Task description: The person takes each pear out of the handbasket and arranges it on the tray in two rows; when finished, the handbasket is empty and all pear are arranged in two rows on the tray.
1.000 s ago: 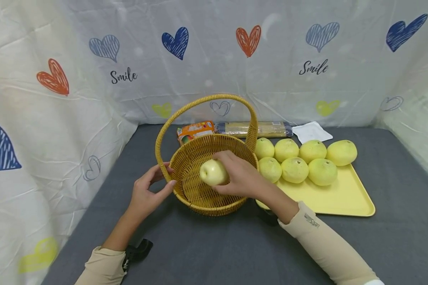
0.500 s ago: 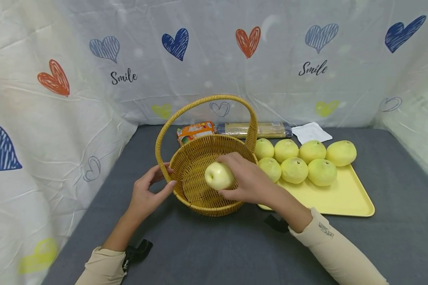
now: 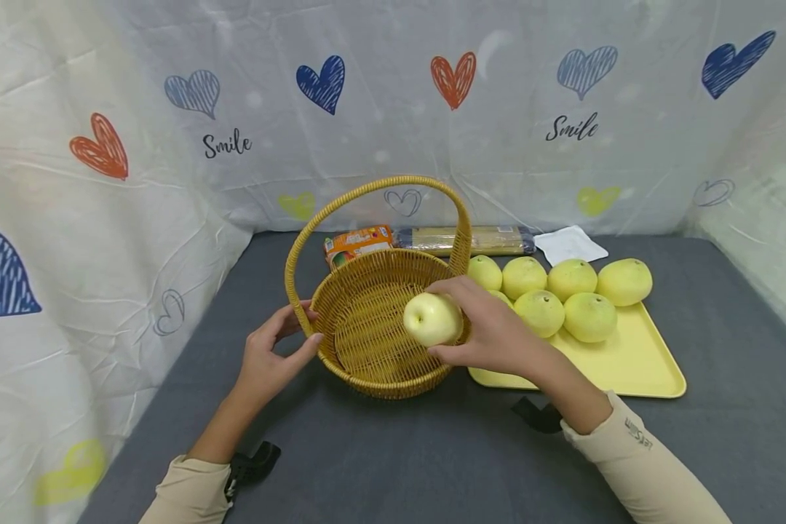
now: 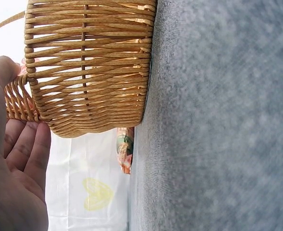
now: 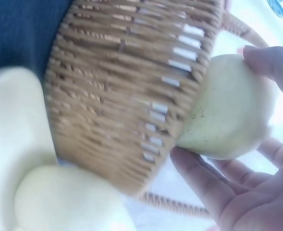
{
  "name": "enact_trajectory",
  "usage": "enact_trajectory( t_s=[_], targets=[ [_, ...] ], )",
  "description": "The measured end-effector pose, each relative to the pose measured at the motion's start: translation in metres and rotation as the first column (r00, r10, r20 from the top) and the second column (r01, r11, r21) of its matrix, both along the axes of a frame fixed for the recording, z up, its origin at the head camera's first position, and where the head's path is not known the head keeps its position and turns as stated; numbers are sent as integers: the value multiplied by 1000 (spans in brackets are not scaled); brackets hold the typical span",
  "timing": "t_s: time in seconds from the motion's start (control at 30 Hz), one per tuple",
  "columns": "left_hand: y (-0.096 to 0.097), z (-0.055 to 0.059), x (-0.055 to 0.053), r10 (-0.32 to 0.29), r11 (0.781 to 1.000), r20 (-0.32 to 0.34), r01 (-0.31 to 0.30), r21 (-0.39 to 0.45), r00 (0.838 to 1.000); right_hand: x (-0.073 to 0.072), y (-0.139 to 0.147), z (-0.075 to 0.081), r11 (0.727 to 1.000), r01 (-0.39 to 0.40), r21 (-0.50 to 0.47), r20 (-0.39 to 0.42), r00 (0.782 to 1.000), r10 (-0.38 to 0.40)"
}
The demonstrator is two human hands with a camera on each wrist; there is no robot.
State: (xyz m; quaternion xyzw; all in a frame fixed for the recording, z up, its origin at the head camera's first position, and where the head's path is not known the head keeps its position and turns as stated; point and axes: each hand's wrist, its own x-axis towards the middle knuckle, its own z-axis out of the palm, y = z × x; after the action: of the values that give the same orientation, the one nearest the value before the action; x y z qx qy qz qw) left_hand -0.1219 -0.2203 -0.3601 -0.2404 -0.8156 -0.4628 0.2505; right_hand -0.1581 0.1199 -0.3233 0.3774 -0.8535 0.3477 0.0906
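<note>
In the head view, a wicker basket [image 3: 367, 338] with a tall arched handle [image 3: 380, 183] stands at the table's middle. My left hand [image 3: 268, 351] holds its left side where the handle meets the rim. The left wrist view shows the left thumb [image 4: 6, 68] and fingers [image 4: 28, 144] on either side of the handle's base. My right hand [image 3: 491, 324] grips a smooth pale yellow-green apple [image 3: 432, 319] over the basket's right rim. Close up in the right wrist view, brown specks show on the apple [image 5: 227, 108]. The basket's visible floor holds nothing.
Right of the basket, a yellow tray [image 3: 635, 367] bears several yellow-green fruits [image 3: 589, 317] in two rows. Behind stand an orange packet [image 3: 359, 242], a long wrapped bundle [image 3: 491, 240] and a white cloth [image 3: 570, 244]. A printed curtain [image 3: 386, 109] closes off the back.
My right hand has moved right with the apple, from over the basket's middle to its right rim. The left hand and the basket have stayed in place.
</note>
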Motion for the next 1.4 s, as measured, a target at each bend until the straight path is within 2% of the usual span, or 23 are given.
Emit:
enact_trajectory(
  t_s=[0.23, 0.4, 0.67, 0.9, 1.2, 1.4],
  targets=[
    [0, 0, 0, -2, 1000, -10, 2, -2, 1000, 3, 19, 6, 997, 32, -77, 100, 995, -25],
    [-1, -1, 0, -4, 1000, -12, 4, -5, 1000, 5, 32, 6, 992, 70, -105, 126, 990, -56],
    [0, -2, -1, -4, 1000, -16, 4, -3, 1000, 7, 54, 7, 988, 107, -111, 126, 988, -93],
    [-1, -1, -1, -1, 1000, -12, 0, -8, 1000, 8, 72, 7, 977, 167, -134, 60, 985, -160],
    [0, -1, -1, -4, 1000, -16, 4, -2, 1000, 14, 92, 7, 950, 271, -153, 106, 961, -257],
    [1, -1, 0, 1, 1000, -12, -1, -3, 1000, 17, 111, 10, 914, 386, -124, 165, 916, -365]
  ],
)
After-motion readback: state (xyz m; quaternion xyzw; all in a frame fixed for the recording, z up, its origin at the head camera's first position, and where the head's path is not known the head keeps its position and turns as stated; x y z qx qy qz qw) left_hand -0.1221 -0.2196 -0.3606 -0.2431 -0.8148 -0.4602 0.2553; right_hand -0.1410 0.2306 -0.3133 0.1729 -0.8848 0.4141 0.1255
